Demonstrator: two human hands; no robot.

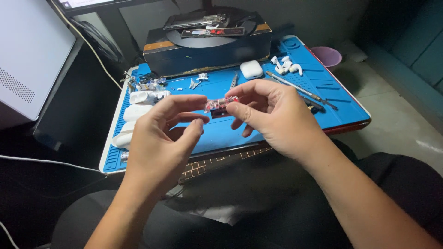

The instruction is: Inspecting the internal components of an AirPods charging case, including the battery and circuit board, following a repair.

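My left hand point(164, 133) and my right hand point(272, 113) meet above a blue work mat point(277, 99), and together they pinch a small red circuit board point(219, 103) by its two ends. The left fingertips hold its left end, the right thumb and forefinger its right end. Directly under the board a small dark part point(218, 113) lies on the mat. Both hands hover a little above the mat's middle.
White earbud cases point(138, 105) lie at the mat's left edge, another white case point(251, 69) and loose earbuds point(287, 65) at the back. A long thin tool point(295, 87) lies at the right. A dark box point(207, 44) stands behind, a pink bowl point(326, 55) beyond the mat.
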